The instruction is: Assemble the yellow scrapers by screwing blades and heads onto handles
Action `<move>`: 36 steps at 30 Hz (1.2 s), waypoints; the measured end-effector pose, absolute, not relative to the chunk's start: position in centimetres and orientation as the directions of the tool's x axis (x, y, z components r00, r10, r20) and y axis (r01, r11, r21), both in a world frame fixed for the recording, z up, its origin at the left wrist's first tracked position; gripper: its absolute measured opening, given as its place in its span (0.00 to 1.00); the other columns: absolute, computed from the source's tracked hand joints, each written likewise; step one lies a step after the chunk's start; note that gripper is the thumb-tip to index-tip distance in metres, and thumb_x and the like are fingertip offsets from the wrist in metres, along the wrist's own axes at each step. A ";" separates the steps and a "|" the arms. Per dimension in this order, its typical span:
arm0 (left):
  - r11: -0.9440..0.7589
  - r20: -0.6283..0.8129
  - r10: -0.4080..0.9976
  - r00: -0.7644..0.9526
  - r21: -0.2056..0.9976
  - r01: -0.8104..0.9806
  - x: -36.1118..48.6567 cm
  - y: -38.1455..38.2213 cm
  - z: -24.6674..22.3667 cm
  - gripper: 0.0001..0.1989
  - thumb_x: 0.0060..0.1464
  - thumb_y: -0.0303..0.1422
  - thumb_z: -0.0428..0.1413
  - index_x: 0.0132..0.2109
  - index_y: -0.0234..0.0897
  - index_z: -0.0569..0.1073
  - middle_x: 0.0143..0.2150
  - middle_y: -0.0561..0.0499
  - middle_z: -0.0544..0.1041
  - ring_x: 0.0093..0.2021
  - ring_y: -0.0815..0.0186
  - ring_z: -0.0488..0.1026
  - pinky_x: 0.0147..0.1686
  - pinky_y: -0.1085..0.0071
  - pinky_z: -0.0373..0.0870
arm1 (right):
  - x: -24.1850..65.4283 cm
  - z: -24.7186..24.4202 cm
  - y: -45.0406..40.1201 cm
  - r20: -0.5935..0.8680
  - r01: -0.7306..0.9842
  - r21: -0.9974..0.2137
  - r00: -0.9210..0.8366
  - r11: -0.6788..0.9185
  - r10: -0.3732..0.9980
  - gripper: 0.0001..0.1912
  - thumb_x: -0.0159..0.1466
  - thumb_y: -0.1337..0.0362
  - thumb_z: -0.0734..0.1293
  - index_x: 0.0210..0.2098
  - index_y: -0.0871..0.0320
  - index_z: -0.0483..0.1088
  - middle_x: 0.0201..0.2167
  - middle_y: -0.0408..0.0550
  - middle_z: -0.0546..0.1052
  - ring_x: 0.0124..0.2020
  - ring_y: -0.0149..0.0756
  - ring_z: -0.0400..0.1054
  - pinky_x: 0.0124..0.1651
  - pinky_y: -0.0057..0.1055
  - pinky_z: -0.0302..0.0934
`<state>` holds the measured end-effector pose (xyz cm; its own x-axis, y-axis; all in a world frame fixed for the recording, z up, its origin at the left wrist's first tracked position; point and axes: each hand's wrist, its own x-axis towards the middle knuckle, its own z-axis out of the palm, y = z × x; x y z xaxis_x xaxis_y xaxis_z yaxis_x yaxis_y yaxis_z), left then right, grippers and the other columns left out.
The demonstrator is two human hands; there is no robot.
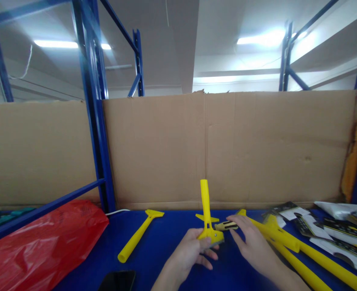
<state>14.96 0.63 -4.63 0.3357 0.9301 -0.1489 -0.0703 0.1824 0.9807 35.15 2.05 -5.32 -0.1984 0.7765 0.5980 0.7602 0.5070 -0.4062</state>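
Left hand point(192, 245) pinching yellow scraper point(206, 212) by head, handle up, short of far edge of table point(163, 242); probably steadies it. Right hand point(250, 241): fingers narrowed around small tan-black tool point(226, 226) (cutter, maybe?). Other scrapers point(330, 263) toward right edge, likely for easy reach.

Of the person, two bare hands are seen: the left hand point(192, 247) and the right hand point(249, 240). Slim fingers point(206, 262) are shown. The left forearm point(168, 275) and the right forearm point(283, 274) are also uncovered, as far as they are shown. By slight blur, the right hand's finer details are hidden.
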 end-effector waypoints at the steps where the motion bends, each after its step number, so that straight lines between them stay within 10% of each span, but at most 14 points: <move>1: 0.181 -0.147 0.937 0.318 0.980 -0.082 14.9 0.7 -4.7 0.23 0.45 0.38 0.59 0.47 0.30 0.69 0.38 0.42 0.76 0.28 0.69 0.73 0.20 0.77 0.67 | 35.4 -5.8 2.3 0.584 0.786 -0.359 -0.231 0.503 0.778 0.21 0.60 0.67 0.57 0.52 0.59 0.68 0.54 0.57 0.73 0.56 0.47 0.65 0.58 0.47 0.58; 5: 0.199 -0.165 0.945 0.283 0.975 -0.096 14.7 0.9 -4.9 0.19 0.49 0.35 0.57 0.47 0.29 0.69 0.38 0.41 0.76 0.28 0.69 0.73 0.21 0.77 0.68 | 35.9 -6.5 2.5 0.428 0.860 -0.232 -0.328 0.453 0.842 0.30 0.57 0.69 0.60 0.59 0.58 0.62 0.61 0.55 0.66 0.62 0.50 0.57 0.61 0.51 0.53; 9: 0.194 -0.160 0.948 0.275 0.976 -0.103 14.6 1.1 -4.9 0.18 0.50 0.34 0.57 0.47 0.28 0.69 0.38 0.41 0.76 0.27 0.69 0.73 0.21 0.76 0.68 | 35.5 -5.4 2.2 0.502 0.906 -0.185 -0.245 0.380 0.829 0.21 0.59 0.67 0.61 0.52 0.57 0.70 0.46 0.57 0.76 0.50 0.52 0.67 0.52 0.52 0.60; 22: 0.191 -0.160 0.969 0.188 0.969 -0.159 14.5 0.8 -3.8 0.16 0.49 0.31 0.56 0.45 0.27 0.72 0.38 0.41 0.77 0.27 0.69 0.73 0.21 0.77 0.68 | 36.2 -4.0 0.9 0.293 0.805 -0.399 -0.341 0.438 0.893 0.12 0.51 0.72 0.64 0.33 0.53 0.74 0.29 0.45 0.79 0.31 0.39 0.73 0.31 0.29 0.63; 29: 0.176 -0.165 0.984 0.069 0.961 -0.211 14.1 1.4 -4.0 0.13 0.50 0.29 0.57 0.44 0.27 0.72 0.36 0.43 0.76 0.26 0.71 0.72 0.20 0.77 0.67 | 36.9 -2.3 1.8 0.530 0.703 -0.541 -0.141 0.462 0.836 0.07 0.54 0.64 0.64 0.33 0.53 0.71 0.32 0.47 0.80 0.34 0.42 0.74 0.38 0.34 0.66; 36: 0.229 -0.231 0.973 0.014 0.951 -0.210 13.9 1.6 -4.5 0.09 0.54 0.25 0.51 0.43 0.28 0.71 0.34 0.44 0.75 0.25 0.72 0.71 0.21 0.77 0.68 | 36.4 -1.8 1.3 0.618 0.554 -0.672 0.053 0.492 0.784 0.09 0.55 0.57 0.65 0.32 0.54 0.69 0.24 0.44 0.78 0.24 0.37 0.72 0.23 0.29 0.65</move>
